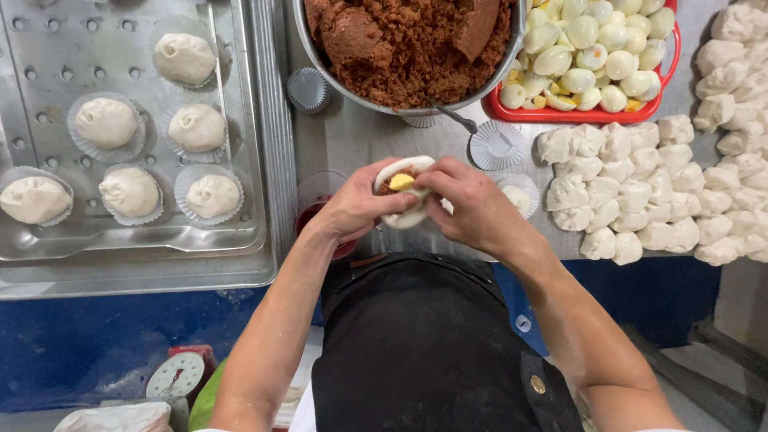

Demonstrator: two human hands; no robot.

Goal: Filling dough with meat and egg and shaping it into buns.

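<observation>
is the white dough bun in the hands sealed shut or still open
Still open: the round white dough bun, held between the left hand and right hand, shows brown filling and a yellow egg piece at its top.

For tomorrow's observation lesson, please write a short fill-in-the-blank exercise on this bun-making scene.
1. Both hands, left hand and right hand, hold one ____ bun.
2. The perforated tray carries ____ finished buns.
3. The halved eggs sit in a ____ basket.
4. The big metal bowl holds ____ filling.

Missing words: open; six; red; brown
</observation>
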